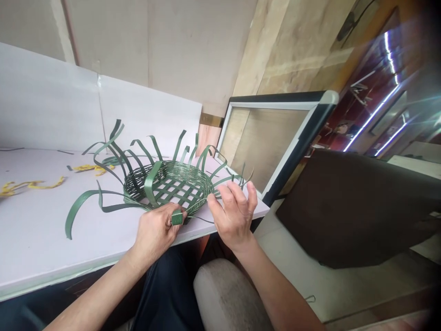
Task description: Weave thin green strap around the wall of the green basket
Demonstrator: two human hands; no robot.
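Note:
A half-woven green basket (172,184) sits on the white table (44,230) near its front edge, with several loose green strips curling up and outward from its rim. My left hand (156,232) is closed at the basket's near rim, pinching a folded green strip end (177,217). Close by on the right side of the rim, my right hand (234,211) curls its fingers over a thin green weaving strand (230,184).
Yellow strip scraps (31,185) lie on the table at the left. A white board (55,105) stands behind the table. A framed panel (275,138) leans at the right, beside a dark brown block (361,207). A grey padded seat (223,294) lies below.

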